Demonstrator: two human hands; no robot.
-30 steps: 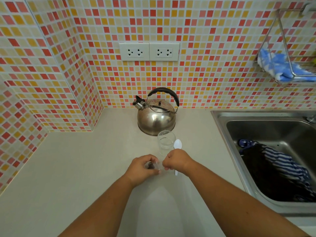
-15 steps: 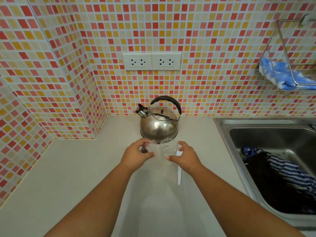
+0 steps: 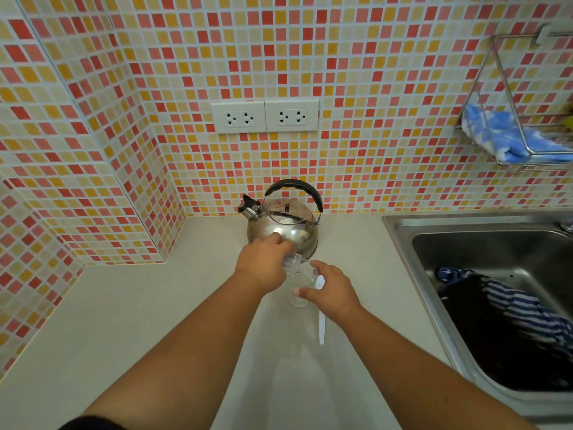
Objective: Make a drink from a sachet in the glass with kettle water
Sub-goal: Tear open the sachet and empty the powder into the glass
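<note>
Two hands at the glass (image 3: 299, 285), which sits on the table just in front of the kettle (image 3: 283, 226). My left hand (image 3: 263, 263) pinches the sachet (image 3: 293, 262), tipped over the rim; right hand (image 3: 330, 293) curls round the glass w/ the spoon (image 3: 322, 324) just right of it.

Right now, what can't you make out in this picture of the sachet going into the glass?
- Sachet: head view, mostly hidden by the left hand; any print is too small to read.
- Glass: clear; whether any powder is in it cannot be told.
- Spoon: the right hand covers its middle.
- Kettle: closed lid hides the water level.
- Sink: cut off by the right edge.
</note>
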